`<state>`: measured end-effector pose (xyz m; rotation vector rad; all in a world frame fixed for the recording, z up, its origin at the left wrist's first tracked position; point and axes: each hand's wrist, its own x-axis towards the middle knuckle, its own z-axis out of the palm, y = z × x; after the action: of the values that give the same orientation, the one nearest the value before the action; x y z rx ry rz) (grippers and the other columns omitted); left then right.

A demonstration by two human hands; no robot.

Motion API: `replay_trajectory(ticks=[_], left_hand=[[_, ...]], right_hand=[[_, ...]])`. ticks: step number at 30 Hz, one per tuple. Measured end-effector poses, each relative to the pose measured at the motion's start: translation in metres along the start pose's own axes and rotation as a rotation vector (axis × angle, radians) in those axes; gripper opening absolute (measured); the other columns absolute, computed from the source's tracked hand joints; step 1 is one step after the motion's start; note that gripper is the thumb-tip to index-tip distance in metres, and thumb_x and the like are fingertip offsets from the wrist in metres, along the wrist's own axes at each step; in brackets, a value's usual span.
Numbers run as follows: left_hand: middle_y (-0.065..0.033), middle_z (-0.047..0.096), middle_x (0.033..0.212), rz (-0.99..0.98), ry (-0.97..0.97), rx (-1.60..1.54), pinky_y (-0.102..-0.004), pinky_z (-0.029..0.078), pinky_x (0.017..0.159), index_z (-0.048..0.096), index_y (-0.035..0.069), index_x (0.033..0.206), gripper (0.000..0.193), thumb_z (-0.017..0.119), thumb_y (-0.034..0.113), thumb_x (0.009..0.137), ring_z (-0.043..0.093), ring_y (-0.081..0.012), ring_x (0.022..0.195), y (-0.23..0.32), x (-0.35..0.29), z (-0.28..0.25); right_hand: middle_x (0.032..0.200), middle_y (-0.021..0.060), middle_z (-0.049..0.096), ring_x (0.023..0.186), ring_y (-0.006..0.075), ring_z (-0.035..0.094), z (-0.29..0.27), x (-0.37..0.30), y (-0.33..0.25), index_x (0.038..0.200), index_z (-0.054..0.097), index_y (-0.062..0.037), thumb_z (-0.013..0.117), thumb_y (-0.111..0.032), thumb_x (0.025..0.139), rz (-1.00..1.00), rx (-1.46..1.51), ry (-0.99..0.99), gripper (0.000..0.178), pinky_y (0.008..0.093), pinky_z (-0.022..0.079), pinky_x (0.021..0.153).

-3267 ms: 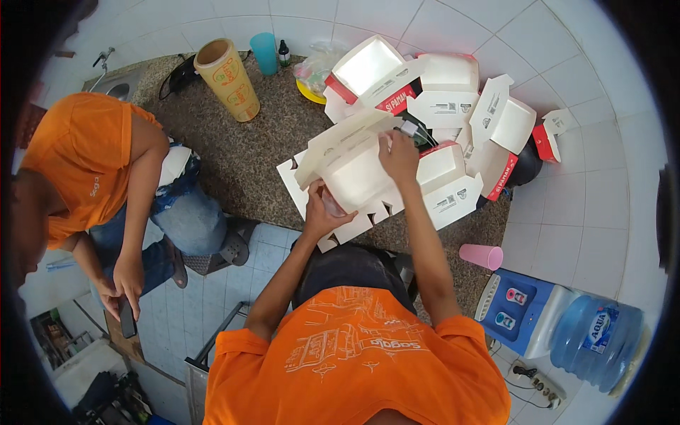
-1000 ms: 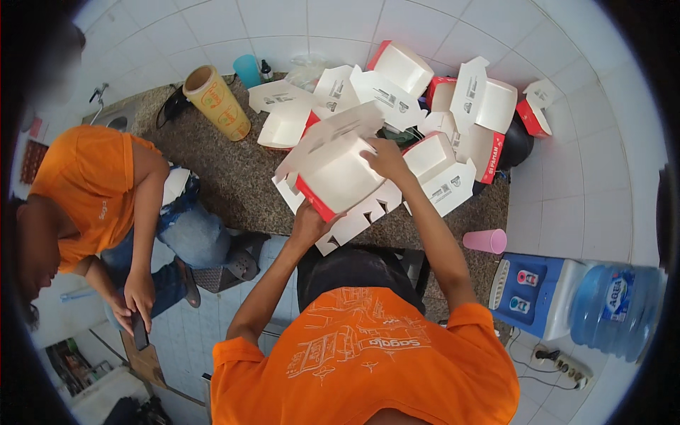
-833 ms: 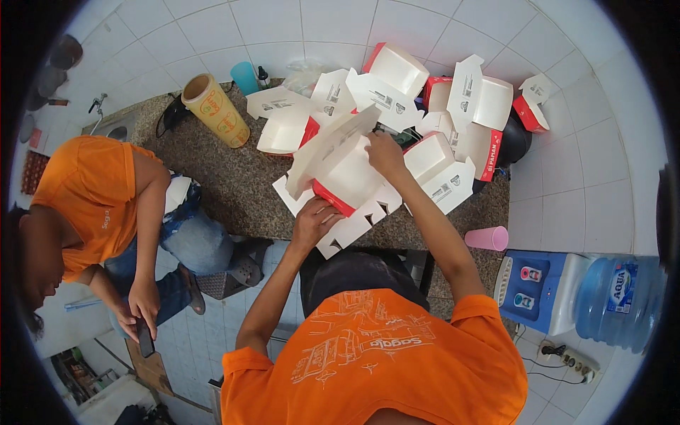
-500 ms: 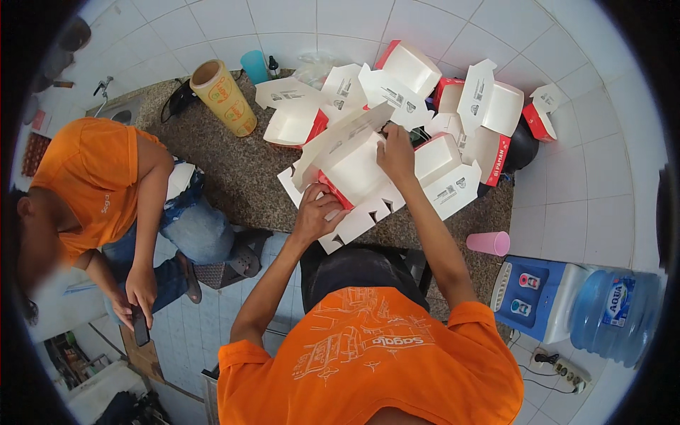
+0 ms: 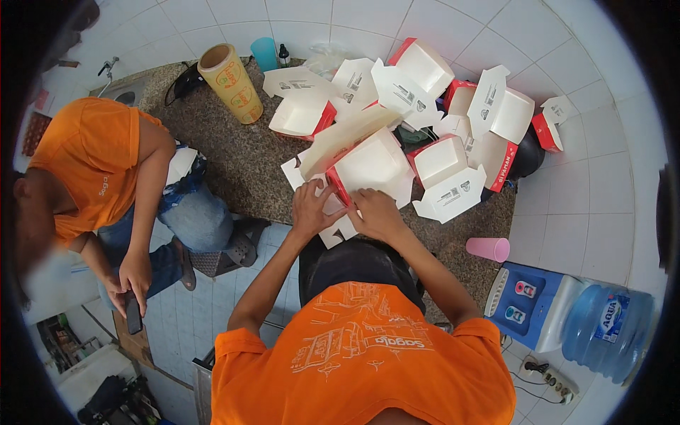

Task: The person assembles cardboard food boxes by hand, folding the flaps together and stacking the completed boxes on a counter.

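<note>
A partly folded cardboard food box (image 5: 373, 167), white inside with red outer walls, lies in front of me at the counter's near edge. Its lid panel stands up on the far left side. My left hand (image 5: 312, 207) grips the box's near left corner, fingers bent round the red side wall. Close beside it, my right hand (image 5: 377, 213) pinches the near edge at the same corner. The fingertips of both hands nearly meet there, and the flap between them is partly hidden.
Several open boxes, such as a white and red box (image 5: 448, 161), crowd the granite counter (image 5: 212, 150). A yellow wrap roll (image 5: 232, 85), blue cup (image 5: 264, 54) and pink cup (image 5: 489, 248) stand around. A seated person (image 5: 99, 163) holds a phone at left; a water dispenser (image 5: 531, 304) is at right.
My right hand has come from the box's far right side to its near left corner, beside my left hand. The box's near wall is now between both hands.
</note>
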<state>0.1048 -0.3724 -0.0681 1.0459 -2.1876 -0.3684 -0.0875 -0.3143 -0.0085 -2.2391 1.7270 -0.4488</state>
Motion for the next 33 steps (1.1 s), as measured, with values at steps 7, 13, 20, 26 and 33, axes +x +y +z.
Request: replay_trajectory(ticks=[7, 13, 20, 26, 33], left_hand=[[-0.0131, 0.06, 0.121, -0.145, -0.077, 0.058, -0.049, 0.052, 0.078, 0.064, 0.012, 0.125, 0.076, 0.093, 0.043, 0.062, 0.064, -0.0335, 0.105, -0.014, -0.01, 0.026], [-0.015, 0.059, 0.134, -0.333, -0.088, 0.09, -0.0521, 0.051, 0.089, 0.056, 0.014, 0.14, 0.096, 0.091, 0.052, 0.059, 0.063, -0.036, 0.113, -0.002, -0.013, 0.031], [-0.0098, 0.064, 0.133, -0.412, -0.087, 0.114, -0.0491, 0.043, 0.088, 0.054, 0.019, 0.145, 0.103, 0.091, 0.054, 0.055, 0.064, -0.0305, 0.11, 0.003, -0.015, 0.036], [-0.0094, 0.065, 0.13, -0.487, -0.109, 0.11, -0.048, 0.043, 0.087, 0.055, 0.02, 0.143, 0.1, 0.091, 0.053, 0.055, 0.065, -0.0309, 0.111, 0.009, -0.012, 0.039], [-0.0095, 0.066, 0.128, -0.491, -0.12, 0.082, -0.0473, 0.043, 0.085, 0.054, 0.015, 0.142, 0.098, 0.09, 0.05, 0.059, 0.065, -0.0278, 0.111, 0.012, -0.013, 0.048]], right_hand=[[0.078, 0.0181, 0.072, 0.068, 0.0364, 0.073, 0.029, 0.069, -0.016, 0.102, 0.062, 0.0003, 0.059, -0.022, 0.095, 0.238, -0.069, 0.02, 0.023, 0.0489, 0.056, 0.059], [0.076, 0.0192, 0.071, 0.068, 0.0376, 0.073, 0.03, 0.065, -0.013, 0.102, 0.061, 0.0008, 0.061, -0.018, 0.092, 0.172, -0.081, 0.0, 0.021, 0.0491, 0.056, 0.059], [0.078, 0.0208, 0.071, 0.068, 0.039, 0.073, 0.021, 0.064, -0.014, 0.092, 0.064, 0.0017, 0.063, -0.016, 0.082, 0.185, -0.05, -0.02, 0.02, 0.0484, 0.057, 0.06], [0.079, 0.0204, 0.072, 0.069, 0.0388, 0.073, 0.018, 0.059, -0.004, 0.092, 0.066, 0.0013, 0.064, -0.016, 0.08, 0.164, -0.039, -0.035, 0.021, 0.0482, 0.057, 0.06], [0.08, 0.0177, 0.072, 0.07, 0.0363, 0.074, 0.036, 0.063, 0.002, 0.107, 0.06, 0.0, 0.062, -0.02, 0.088, 0.143, -0.056, -0.081, 0.027, 0.0473, 0.057, 0.061]])
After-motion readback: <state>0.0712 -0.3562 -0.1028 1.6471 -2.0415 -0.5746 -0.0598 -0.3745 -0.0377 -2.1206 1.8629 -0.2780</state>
